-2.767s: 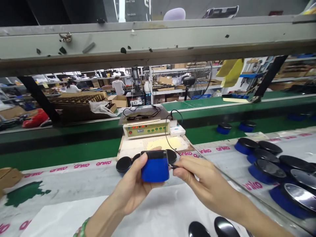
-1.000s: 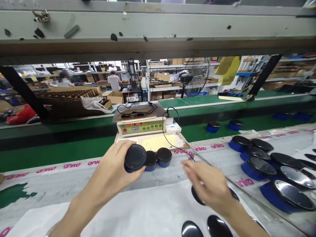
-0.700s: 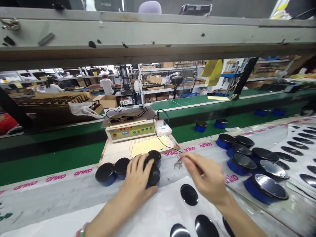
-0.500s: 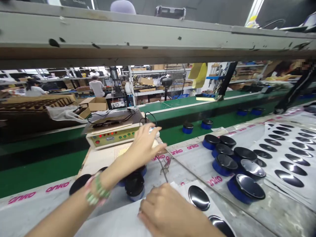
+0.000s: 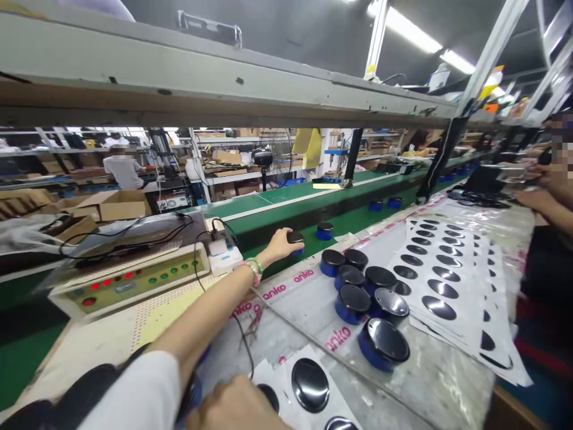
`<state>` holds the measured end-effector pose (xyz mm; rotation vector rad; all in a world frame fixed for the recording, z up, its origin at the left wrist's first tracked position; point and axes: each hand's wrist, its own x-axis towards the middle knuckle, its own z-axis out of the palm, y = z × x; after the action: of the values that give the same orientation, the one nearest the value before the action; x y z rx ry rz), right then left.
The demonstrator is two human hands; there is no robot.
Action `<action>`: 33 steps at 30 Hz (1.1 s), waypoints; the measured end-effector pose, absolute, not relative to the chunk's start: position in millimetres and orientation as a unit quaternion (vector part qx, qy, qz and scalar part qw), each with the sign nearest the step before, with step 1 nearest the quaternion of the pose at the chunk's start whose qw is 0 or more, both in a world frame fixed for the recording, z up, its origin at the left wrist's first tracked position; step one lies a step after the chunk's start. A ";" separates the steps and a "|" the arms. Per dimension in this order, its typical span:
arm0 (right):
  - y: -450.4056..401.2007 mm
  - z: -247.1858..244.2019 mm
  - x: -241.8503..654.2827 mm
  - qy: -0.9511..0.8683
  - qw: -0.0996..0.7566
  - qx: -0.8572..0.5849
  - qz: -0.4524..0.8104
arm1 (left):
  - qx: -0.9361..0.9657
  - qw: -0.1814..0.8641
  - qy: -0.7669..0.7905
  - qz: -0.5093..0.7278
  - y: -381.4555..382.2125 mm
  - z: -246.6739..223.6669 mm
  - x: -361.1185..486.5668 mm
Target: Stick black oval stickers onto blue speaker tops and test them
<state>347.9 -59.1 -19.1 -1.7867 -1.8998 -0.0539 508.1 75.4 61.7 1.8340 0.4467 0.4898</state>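
My left hand (image 5: 278, 246) is stretched out over the green conveyor, its fingers round the side of a black-topped blue round piece (image 5: 295, 242). A similar piece (image 5: 324, 230) sits just beyond it. At the bottom, my right hand (image 5: 237, 406) is closed beside a white sheet (image 5: 286, 376) with glossy black discs; whatever its fingers hold is hidden. Several black-and-blue pieces (image 5: 352, 302) stand grouped on the plastic-covered table to the right.
A control box (image 5: 129, 286) with red and green lights stands at the left. Sheets of black ovals (image 5: 441, 275) lie at the right. A shelf beam (image 5: 268, 77) crosses overhead. Another person's hand (image 5: 532, 200) shows at the far right.
My left hand has reached forward from beside the control box to a round piece on the conveyor. The view has swung right, and my right hand now appears lower and further left.
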 end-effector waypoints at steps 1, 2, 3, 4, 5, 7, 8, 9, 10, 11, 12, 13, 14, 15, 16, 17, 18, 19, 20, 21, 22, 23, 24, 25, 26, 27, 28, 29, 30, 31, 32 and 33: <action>-62.7 -7.5 349.2 -0.710 0.229 -0.665 -0.030 | 0.756 0.591 0.185 0.210 74.8 71.3 490.4; -68.6 6.3 352.9 -0.715 0.207 -0.666 -0.043 | 0.733 0.620 0.181 0.214 73.3 81.8 469.0; -76.5 21.1 358.6 -0.716 0.218 -0.661 -0.051 | 0.709 0.646 0.178 0.219 70.7 92.1 443.9; -85.8 35.8 365.5 -0.710 0.237 -0.661 -0.054 | 0.685 0.669 0.178 0.225 66.9 101.7 415.8; -95.4 49.5 372.5 -0.707 0.258 -0.656 -0.052 | 0.661 0.688 0.182 0.237 61.7 109.7 385.5; -111.6 70.8 382.0 -0.703 0.353 -0.617 -0.033 | 0.618 0.709 0.206 0.272 47.3 118.6 322.6; -116.5 77.8 383.0 -0.698 0.410 -0.585 -0.037 | 0.595 0.715 0.222 0.293 38.4 119.4 292.4; -119.0 82.6 381.1 -0.694 0.459 -0.553 -0.039 | 0.569 0.726 0.233 0.308 28.9 117.9 264.6; -119.1 85.5 376.3 -0.690 0.497 -0.523 -0.047 | 0.542 0.743 0.236 0.316 19.5 114.7 239.9; -117.5 87.3 369.2 -0.691 0.518 -0.500 -0.060 | 0.517 0.760 0.232 0.319 10.5 110.5 218.8; -114.7 88.3 360.4 -0.697 0.525 -0.483 -0.073 | 0.497 0.773 0.224 0.323 2.5 105.9 201.3; -111.4 89.1 350.8 -0.706 0.525 -0.468 -0.085 | 0.487 0.779 0.216 0.331 -4.1 101.3 187.2; -108.2 90.0 341.2 -0.716 0.519 -0.457 -0.095 | 0.490 0.772 0.210 0.346 -9.1 97.3 176.1; -105.2 91.0 332.3 -0.726 0.513 -0.447 -0.104 | 0.508 0.753 0.209 0.363 -12.6 93.9 167.6; -102.8 92.2 324.5 -0.735 0.504 -0.440 -0.109 | 0.529 0.729 0.211 0.379 -14.7 91.3 161.1; -100.8 93.5 318.0 -0.742 0.495 -0.436 -0.114 | 0.551 0.706 0.216 0.390 -15.8 89.4 156.2; -99.1 94.7 312.8 -0.747 0.487 -0.436 -0.122 | 0.571 0.684 0.222 0.396 -16.2 88.2 152.4; -97.7 95.9 308.8 -0.750 0.479 -0.436 -0.137 | 0.584 0.667 0.230 0.401 -16.3 87.6 149.5; -96.5 96.9 305.7 -0.751 0.468 -0.440 -0.155 | 0.591 0.655 0.240 0.406 -16.1 87.5 147.1; -95.3 97.8 303.2 -0.751 0.456 -0.444 -0.175 | 0.593 0.646 0.249 0.412 -15.8 87.7 145.0; -94.1 98.4 301.1 -0.750 0.443 -0.450 -0.195 | 0.594 0.639 0.254 0.418 -15.4 87.9 143.1; -92.8 98.8 299.2 -0.750 0.431 -0.452 -0.219 | 0.597 0.632 0.255 0.424 -14.8 88.1 141.3; -91.5 98.8 297.3 -0.750 0.415 -0.457 -0.239 | 0.602 0.624 0.255 0.428 -14.0 87.9 139.4; -89.9 98.4 295.6 -0.750 0.398 -0.462 -0.257 | 0.609 0.616 0.255 0.430 -12.8 87.2 137.5; -88.0 97.4 294.0 -0.748 0.383 -0.466 -0.276 | 0.618 0.607 0.255 0.430 -11.3 85.8 135.6; -85.9 95.8 292.6 -0.745 0.373 -0.469 -0.294 | 0.632 0.595 0.255 0.426 -9.5 83.7 133.7; -83.3 93.5 291.7 -0.740 0.367 -0.472 -0.307 | 0.652 0.578 0.255 0.420 -7.4 81.0 131.9; -80.4 90.3 291.3 -0.736 0.369 -0.474 -0.311 | 0.677 0.555 0.253 0.411 -5.1 77.8 130.3; -77.2 86.3 291.5 -0.733 0.380 -0.474 -0.305 | 0.708 0.522 0.251 0.404 -2.8 74.4 128.9; -73.8 81.4 292.3 -0.733 0.398 -0.473 -0.285 | 0.741 0.478 0.249 0.401 -0.3 71.2 127.8; -70.3 75.7 293.5 -0.737 0.414 -0.474 -0.247 | 0.776 0.420 0.247 0.400 2.0 68.5 127.0; -67.0 69.4 295.1 -0.741 0.430 -0.476 -0.199 | 0.810 0.351 0.243 0.402 4.3 66.5 126.5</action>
<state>295.1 -67.0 69.4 -1.1890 -1.8492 -0.4955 126.5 4.3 66.5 2.0959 0.6300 1.0416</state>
